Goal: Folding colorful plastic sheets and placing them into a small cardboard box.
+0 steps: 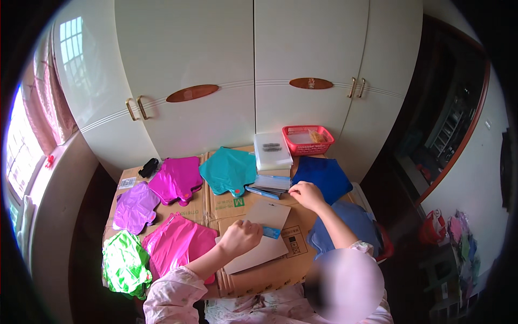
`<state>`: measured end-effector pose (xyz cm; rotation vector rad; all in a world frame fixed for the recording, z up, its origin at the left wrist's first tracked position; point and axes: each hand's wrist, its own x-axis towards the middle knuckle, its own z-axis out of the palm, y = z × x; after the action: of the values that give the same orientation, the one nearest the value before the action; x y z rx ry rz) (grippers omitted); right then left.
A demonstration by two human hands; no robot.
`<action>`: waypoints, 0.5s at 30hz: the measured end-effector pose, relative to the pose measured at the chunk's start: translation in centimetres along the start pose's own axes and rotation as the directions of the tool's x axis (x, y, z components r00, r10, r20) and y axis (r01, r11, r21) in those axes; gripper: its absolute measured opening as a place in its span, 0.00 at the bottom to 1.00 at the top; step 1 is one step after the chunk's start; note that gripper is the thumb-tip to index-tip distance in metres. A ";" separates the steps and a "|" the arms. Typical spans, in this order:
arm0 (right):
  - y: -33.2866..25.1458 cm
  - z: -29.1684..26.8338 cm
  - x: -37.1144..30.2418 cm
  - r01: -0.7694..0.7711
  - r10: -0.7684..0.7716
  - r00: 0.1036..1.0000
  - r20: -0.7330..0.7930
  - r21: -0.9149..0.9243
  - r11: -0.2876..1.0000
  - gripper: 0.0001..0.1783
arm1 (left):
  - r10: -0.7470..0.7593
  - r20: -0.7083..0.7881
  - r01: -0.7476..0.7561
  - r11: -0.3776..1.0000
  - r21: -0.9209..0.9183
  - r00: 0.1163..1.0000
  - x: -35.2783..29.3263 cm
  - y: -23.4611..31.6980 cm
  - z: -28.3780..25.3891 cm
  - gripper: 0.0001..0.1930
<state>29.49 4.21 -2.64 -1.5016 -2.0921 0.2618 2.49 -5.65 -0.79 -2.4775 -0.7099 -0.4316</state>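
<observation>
My left hand [243, 238] is closed over a grey cardboard sheet [259, 254] in front of me. From its fingers juts a small blue card [271, 232]. Another grey board [268, 214], with a slot near its top edge, lies just beyond that hand. My right hand [308, 195] is pinched shut beside a stack of blue-and-white cards [272, 183]; whatever its fingertips hold is too small to make out. One blue strip-like card [263, 193] sticks out at the near side of the stack.
Folded shiny foil pieces in teal [227, 168], magenta [175, 179], lilac [135, 205], pink [181, 242], green [125, 262] and blue [322, 178] ring the cardboard-covered table [224, 208]. Clear plastic sleeves [272, 154] and a red basket [307, 148] stand against the white cupboard [302, 43].
</observation>
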 end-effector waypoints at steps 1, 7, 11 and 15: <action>-0.1 0.2 0.1 0.012 -0.012 1.000 0.018 -0.020 1.000 0.06 | 0.003 0.046 -0.004 1.000 0.017 0.999 0.7 0.4 0.2 0.06; -1.9 1.7 1.7 0.016 0.012 0.984 0.179 -0.156 0.988 0.09 | -0.021 0.129 0.025 0.999 -0.031 0.991 3.2 1.9 2.4 0.03; -2.3 2.0 2.5 0.060 -0.007 0.975 0.220 -0.234 0.970 0.10 | -0.044 0.181 0.054 0.997 -0.053 0.982 4.7 2.9 2.6 0.04; -2.5 1.4 3.2 0.055 0.036 0.950 0.310 -0.279 0.959 0.11 | -0.060 0.219 0.072 0.996 -0.050 0.974 6.9 3.8 4.2 0.04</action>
<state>25.98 6.45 -1.69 -1.7067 -2.4739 0.2124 10.85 -3.27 -2.76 -2.5869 -0.8801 -0.2083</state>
